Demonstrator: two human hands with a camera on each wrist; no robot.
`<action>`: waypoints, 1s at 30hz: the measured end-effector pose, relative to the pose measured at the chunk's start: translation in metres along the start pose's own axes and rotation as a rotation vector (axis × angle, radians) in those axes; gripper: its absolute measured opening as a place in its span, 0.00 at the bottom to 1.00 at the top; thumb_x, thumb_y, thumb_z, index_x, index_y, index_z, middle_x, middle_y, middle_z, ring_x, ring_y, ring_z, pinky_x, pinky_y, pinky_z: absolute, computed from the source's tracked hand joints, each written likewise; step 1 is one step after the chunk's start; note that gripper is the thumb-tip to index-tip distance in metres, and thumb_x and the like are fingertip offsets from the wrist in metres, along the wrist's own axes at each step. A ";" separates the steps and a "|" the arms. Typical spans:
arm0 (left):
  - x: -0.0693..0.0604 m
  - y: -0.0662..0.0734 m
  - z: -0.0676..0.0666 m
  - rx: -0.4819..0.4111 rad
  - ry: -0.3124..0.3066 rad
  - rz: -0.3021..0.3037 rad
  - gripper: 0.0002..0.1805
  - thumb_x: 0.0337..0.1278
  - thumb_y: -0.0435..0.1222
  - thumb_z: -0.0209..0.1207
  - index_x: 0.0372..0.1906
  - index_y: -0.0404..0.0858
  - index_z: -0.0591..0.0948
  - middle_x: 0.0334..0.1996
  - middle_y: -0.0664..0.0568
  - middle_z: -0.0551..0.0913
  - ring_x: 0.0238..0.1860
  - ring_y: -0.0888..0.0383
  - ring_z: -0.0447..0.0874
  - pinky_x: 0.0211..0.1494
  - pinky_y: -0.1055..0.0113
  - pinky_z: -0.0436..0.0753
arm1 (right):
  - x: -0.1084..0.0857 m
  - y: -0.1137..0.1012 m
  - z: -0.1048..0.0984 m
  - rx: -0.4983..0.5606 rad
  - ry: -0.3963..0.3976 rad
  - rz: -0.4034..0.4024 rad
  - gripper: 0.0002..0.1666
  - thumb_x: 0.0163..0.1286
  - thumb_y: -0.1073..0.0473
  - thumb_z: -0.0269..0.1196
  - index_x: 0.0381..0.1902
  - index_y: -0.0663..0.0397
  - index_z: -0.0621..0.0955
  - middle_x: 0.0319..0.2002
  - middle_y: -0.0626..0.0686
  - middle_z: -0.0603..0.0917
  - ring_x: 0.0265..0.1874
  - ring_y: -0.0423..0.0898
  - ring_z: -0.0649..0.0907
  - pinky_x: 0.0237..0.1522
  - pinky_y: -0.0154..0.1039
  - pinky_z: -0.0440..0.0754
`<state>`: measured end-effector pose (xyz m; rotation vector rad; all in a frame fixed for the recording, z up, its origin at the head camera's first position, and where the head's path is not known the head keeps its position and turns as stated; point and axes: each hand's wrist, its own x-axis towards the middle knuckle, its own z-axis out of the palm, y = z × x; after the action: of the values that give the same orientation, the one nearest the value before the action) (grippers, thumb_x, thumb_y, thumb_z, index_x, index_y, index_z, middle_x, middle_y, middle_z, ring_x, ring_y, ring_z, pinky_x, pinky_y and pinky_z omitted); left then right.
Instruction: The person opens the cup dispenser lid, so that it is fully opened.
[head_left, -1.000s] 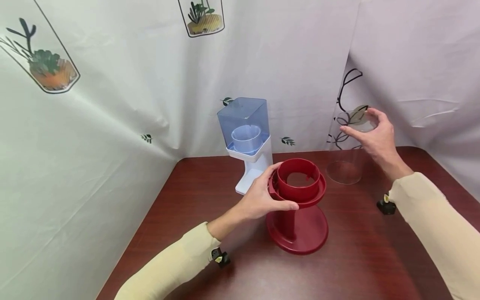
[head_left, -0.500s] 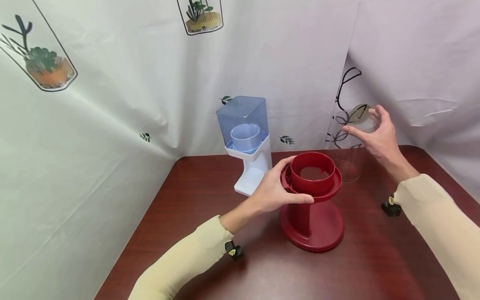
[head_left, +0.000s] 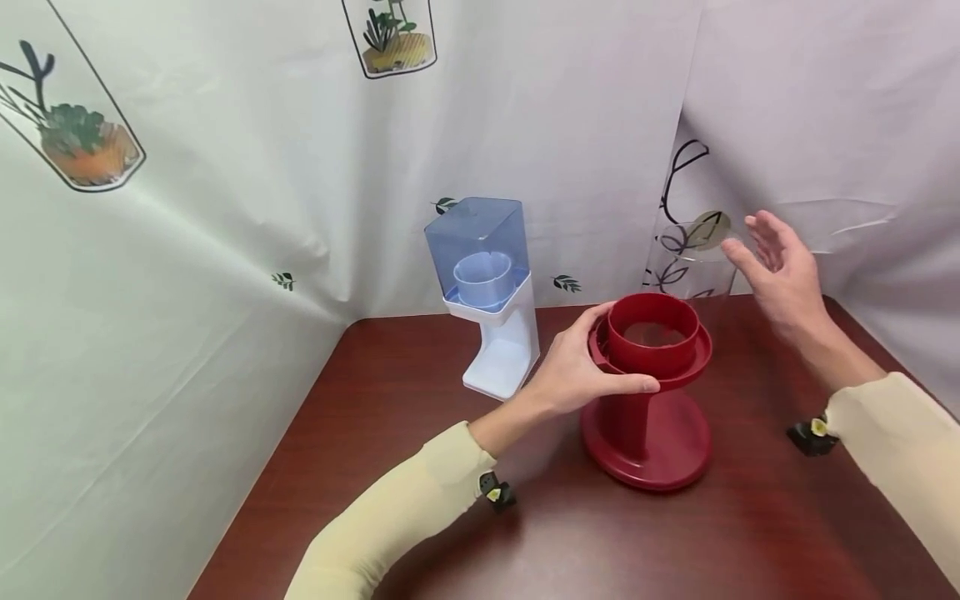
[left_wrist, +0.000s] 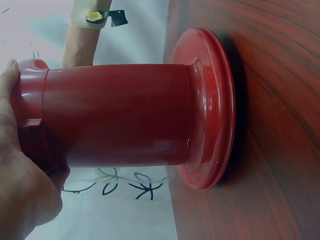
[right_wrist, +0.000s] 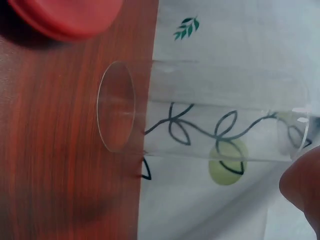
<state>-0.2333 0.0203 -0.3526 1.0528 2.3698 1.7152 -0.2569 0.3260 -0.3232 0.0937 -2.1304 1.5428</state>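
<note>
My left hand (head_left: 573, 367) grips the upper rim of a red stand (head_left: 645, 433) from its left side, thumb along the front. In the left wrist view the red stand (left_wrist: 120, 115) has a round base; from this camera I cannot tell if it touches the table. A clear cylinder (head_left: 693, 271) stands upright behind and to the right of the red stand. My right hand (head_left: 787, 279) is beside the cylinder's top rim, fingers spread and holding nothing. The right wrist view shows the whole clear cylinder (right_wrist: 200, 125), with the thumb near its rim.
A white dispenser (head_left: 506, 358) with a blue see-through box (head_left: 480, 225) stands at the back, left of the red stand. Behind the dark red table (head_left: 375, 417) hangs a white cloth (head_left: 600, 125) printed with plants.
My left hand and the red stand have moved right, in front of part of the clear cylinder. My right hand has come off the cylinder's rim and shifted right.
</note>
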 end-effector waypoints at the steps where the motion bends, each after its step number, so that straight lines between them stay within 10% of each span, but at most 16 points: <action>1: 0.002 0.001 0.002 0.005 0.003 0.001 0.52 0.46 0.50 0.81 0.78 0.52 0.69 0.61 0.65 0.81 0.54 0.69 0.81 0.50 0.70 0.87 | -0.002 -0.002 -0.001 -0.006 -0.007 -0.014 0.43 0.82 0.51 0.59 0.86 0.55 0.56 0.82 0.55 0.64 0.81 0.47 0.62 0.75 0.24 0.57; 16: 0.028 0.012 0.033 0.055 0.013 -0.025 0.50 0.47 0.51 0.82 0.76 0.55 0.69 0.56 0.70 0.80 0.48 0.72 0.81 0.47 0.75 0.85 | -0.041 -0.040 -0.011 -0.092 -0.080 -0.232 0.32 0.84 0.59 0.55 0.81 0.52 0.67 0.76 0.51 0.73 0.77 0.42 0.69 0.69 0.19 0.62; 30: 0.044 0.017 0.066 0.134 0.044 -0.066 0.51 0.43 0.54 0.83 0.75 0.57 0.70 0.51 0.73 0.80 0.45 0.77 0.79 0.47 0.79 0.81 | -0.072 -0.060 -0.011 -0.066 -0.090 -0.386 0.40 0.70 0.74 0.64 0.79 0.53 0.70 0.73 0.50 0.76 0.74 0.43 0.70 0.68 0.21 0.66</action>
<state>-0.2328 0.1013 -0.3483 0.9502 2.5469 1.5944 -0.1697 0.2981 -0.2998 0.5278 -2.0765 1.2611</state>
